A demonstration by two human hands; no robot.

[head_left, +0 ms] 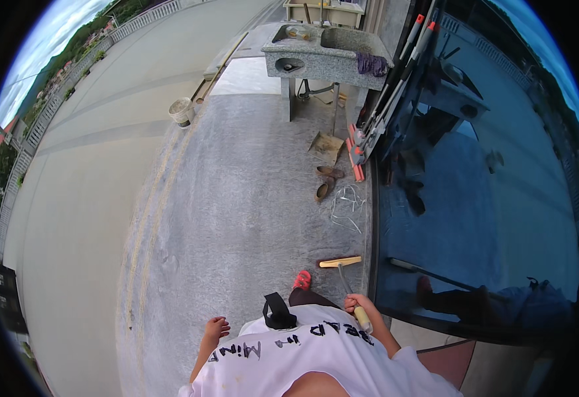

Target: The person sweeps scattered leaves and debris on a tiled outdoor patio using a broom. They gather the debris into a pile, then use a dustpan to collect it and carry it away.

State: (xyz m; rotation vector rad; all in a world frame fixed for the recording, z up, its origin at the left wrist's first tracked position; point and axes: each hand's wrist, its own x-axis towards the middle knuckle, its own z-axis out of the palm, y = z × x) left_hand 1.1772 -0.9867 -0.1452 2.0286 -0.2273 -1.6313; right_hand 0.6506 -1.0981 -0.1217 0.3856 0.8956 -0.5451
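Note:
My right hand (pixel 355 306) grips the pale wooden handle of a long broom. Its metal shaft runs forward to a yellow broom head (pixel 340 262) lying on the grey stone floor (pixel 236 198), close to the base of a dark glass wall (pixel 474 198). My left hand (pixel 216 327) hangs free at my side with fingers loosely apart, holding nothing. A red sandal (pixel 302 280) on my foot shows just behind the broom head. My white shirt with black lettering fills the lower edge.
A stone sink (pixel 326 53) with a purple cloth stands ahead. Mops lean on the glass wall beside it. A dustpan (pixel 326 145), brown sandals (pixel 326 182), tangled white cord (pixel 347 205) and a white bucket (pixel 181 110) sit on the floor. A railing edges the terrace at left.

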